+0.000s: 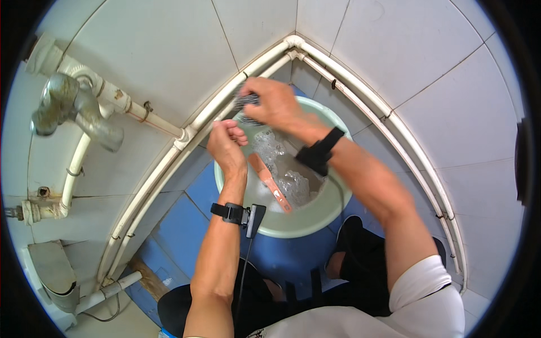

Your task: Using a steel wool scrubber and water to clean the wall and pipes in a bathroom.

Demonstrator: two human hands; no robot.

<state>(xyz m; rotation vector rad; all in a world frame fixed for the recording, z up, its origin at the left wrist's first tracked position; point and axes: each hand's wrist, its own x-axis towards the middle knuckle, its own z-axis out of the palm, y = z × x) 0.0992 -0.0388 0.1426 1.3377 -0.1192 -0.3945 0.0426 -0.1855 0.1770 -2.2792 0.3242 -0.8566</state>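
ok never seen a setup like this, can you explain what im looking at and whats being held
There's no machine: these are a person's own hands, seen from a wide camera worn on the head, looking down. Its lens makes the white pipes look bent. In the middle is a pale green basin of sudsy water, with blue floor tiles around it. A flat orange-brown thing lies in the basin. The right hand grips a dark, blurred item; I can't tell what. The left hand is close by, fingers curled, with nothing visible in it.
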